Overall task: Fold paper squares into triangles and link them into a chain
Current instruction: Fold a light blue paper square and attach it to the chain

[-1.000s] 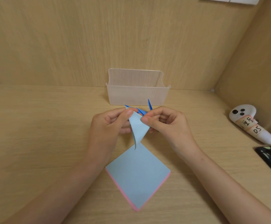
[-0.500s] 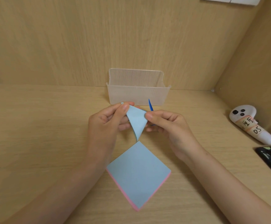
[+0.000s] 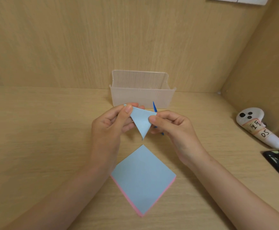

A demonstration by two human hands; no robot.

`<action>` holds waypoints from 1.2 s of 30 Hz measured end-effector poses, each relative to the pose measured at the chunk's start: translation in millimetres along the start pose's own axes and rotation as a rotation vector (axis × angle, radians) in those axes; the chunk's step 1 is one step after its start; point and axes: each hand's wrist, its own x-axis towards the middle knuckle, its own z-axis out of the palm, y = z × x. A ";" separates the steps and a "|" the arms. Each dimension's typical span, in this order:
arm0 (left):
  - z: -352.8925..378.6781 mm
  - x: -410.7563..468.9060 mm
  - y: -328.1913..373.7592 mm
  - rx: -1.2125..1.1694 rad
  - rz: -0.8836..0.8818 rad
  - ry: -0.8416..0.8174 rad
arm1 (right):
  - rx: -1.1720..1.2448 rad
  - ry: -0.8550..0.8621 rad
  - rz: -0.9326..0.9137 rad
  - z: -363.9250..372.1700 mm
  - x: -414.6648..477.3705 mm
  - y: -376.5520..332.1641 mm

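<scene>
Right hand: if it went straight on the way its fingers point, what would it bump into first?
The right hand points left, along the light blue folded paper triangle it pinches. Going straight on, it would most likely meet the left hand, pinching the other corner, though depth is unclear.

Soft, even, warm light, faint shadows, slightly soft focus, wide-angle bowing toward the edges.

Left hand (image 3: 107, 130) and right hand (image 3: 175, 130) are showing bare. Left forearm (image 3: 69, 188) and right forearm (image 3: 235, 188) are running bare down to the frame's lower edge. Fingernails are appearing short and plain, though resolution is limiting certainty.
</scene>
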 end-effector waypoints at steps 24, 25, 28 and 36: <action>-6.4 7.6 0.8 0.133 0.028 0.013 | -0.125 0.072 -0.144 -5.9 3.8 -2.5; -5.6 7.3 1.0 0.132 0.035 0.012 | -0.111 0.069 -0.135 -5.8 3.6 -3.1; -4.4 6.3 1.4 0.127 0.050 0.007 | -0.059 0.042 -0.113 -6.9 3.0 -4.3; -2.7 4.8 0.9 0.124 0.043 0.008 | 0.022 -0.003 -0.088 -10.0 5.5 -1.1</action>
